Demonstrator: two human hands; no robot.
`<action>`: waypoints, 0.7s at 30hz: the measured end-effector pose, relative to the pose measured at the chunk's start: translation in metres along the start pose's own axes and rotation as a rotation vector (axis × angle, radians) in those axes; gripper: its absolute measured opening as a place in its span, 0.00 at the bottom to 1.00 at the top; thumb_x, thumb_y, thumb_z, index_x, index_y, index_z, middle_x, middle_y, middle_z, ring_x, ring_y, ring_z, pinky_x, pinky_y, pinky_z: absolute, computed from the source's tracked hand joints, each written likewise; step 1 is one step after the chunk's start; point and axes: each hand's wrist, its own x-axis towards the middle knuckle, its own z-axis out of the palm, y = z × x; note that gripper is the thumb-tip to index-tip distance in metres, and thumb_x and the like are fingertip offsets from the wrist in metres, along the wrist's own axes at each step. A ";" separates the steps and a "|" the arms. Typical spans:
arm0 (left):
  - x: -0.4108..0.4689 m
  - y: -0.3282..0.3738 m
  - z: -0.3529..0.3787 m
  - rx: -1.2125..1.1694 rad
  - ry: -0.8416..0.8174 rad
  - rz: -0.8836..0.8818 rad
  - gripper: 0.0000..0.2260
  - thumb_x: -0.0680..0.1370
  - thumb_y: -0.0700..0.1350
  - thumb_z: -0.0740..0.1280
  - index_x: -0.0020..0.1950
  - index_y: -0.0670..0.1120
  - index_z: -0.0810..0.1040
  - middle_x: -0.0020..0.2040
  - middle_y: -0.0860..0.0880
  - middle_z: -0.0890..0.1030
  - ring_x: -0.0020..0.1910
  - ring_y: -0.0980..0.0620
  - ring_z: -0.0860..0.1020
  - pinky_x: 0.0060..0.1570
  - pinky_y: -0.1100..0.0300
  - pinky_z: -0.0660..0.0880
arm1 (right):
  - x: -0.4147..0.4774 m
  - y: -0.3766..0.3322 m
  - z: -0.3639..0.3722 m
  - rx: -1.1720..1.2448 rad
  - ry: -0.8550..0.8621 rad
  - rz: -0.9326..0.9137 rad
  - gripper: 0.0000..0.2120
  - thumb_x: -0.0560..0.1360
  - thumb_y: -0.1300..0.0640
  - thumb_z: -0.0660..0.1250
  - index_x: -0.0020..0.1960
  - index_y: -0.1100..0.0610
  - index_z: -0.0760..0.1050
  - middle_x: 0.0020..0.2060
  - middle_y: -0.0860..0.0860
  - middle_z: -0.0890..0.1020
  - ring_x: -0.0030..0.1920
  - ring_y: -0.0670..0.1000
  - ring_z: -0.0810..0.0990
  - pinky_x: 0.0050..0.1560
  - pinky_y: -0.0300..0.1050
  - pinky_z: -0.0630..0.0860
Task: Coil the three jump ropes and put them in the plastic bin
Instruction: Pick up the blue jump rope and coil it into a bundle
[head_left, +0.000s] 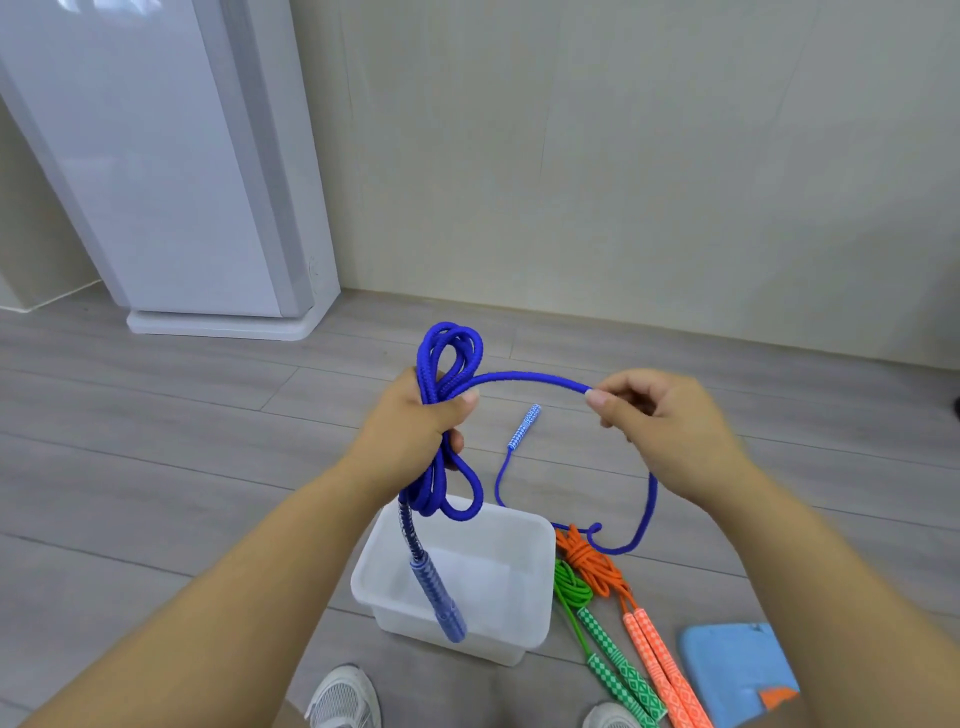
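My left hand (422, 415) grips a bundle of loops of the blue jump rope (524, 376), held up above the floor. One blue handle (441, 597) hangs down from that bundle over the white plastic bin (540, 597). My right hand (660, 415) pinches the free stretch of blue rope to the right. From there the rope drops to the floor and runs to its other handle (524, 427), which lies beyond the bin. The orange rope (592, 564) and the green rope (571, 590) lie bundled on the floor right of the bin.
A light blue flat object (737, 670) lies on the floor at the lower right. A tall white appliance (171, 171) stands at the back left against the wall. My two shoes (345, 699) show at the bottom edge, close to the bin.
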 end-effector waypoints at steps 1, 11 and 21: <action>0.001 -0.001 0.003 0.024 0.016 0.007 0.07 0.77 0.45 0.66 0.43 0.46 0.70 0.31 0.48 0.72 0.26 0.54 0.73 0.28 0.60 0.72 | 0.000 -0.003 0.003 0.052 0.040 -0.008 0.07 0.74 0.56 0.67 0.38 0.51 0.77 0.29 0.47 0.77 0.27 0.39 0.71 0.31 0.30 0.67; -0.003 0.003 0.035 -0.076 -0.031 -0.030 0.13 0.75 0.51 0.69 0.39 0.44 0.71 0.30 0.47 0.71 0.23 0.52 0.70 0.30 0.57 0.71 | 0.007 -0.026 0.037 0.071 0.162 -0.017 0.12 0.77 0.53 0.63 0.38 0.58 0.78 0.34 0.56 0.80 0.32 0.52 0.73 0.38 0.48 0.72; -0.004 0.006 0.034 -0.270 -0.019 -0.065 0.10 0.74 0.48 0.71 0.39 0.45 0.74 0.30 0.50 0.75 0.27 0.53 0.77 0.29 0.59 0.73 | 0.002 -0.033 0.052 -0.045 -0.042 -0.093 0.05 0.75 0.63 0.62 0.47 0.57 0.76 0.35 0.51 0.79 0.33 0.44 0.80 0.38 0.48 0.77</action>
